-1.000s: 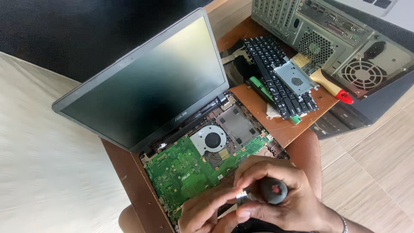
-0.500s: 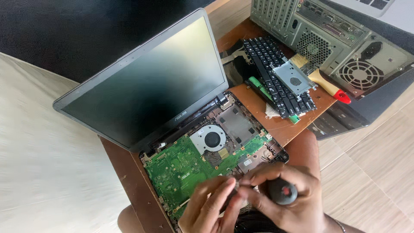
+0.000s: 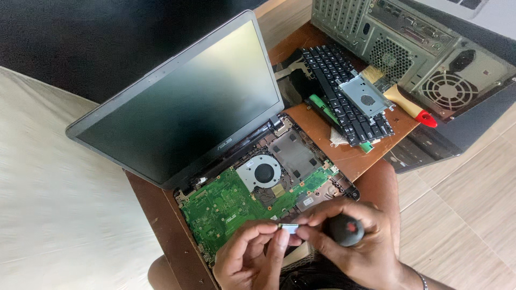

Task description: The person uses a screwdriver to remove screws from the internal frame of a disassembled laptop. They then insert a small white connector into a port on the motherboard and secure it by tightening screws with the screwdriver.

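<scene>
An opened laptop lies on a brown wooden surface, its bare shell holding a green circuit board and a round fan just above the fingers. Up and to their right lie a loose black keyboard and a grey computer case. The left hand and right hand meet, fingers of both pinched on a small silver-and-blue part; the right palm also grips a black screwdriver handle with a red spot.

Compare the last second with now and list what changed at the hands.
The left hand came out from under the right hand and now pinches a small silvery part between the fingertips of both hands. The right hand still grips the black screwdriver handle. Laptop, keyboard and brush stayed put.
</scene>
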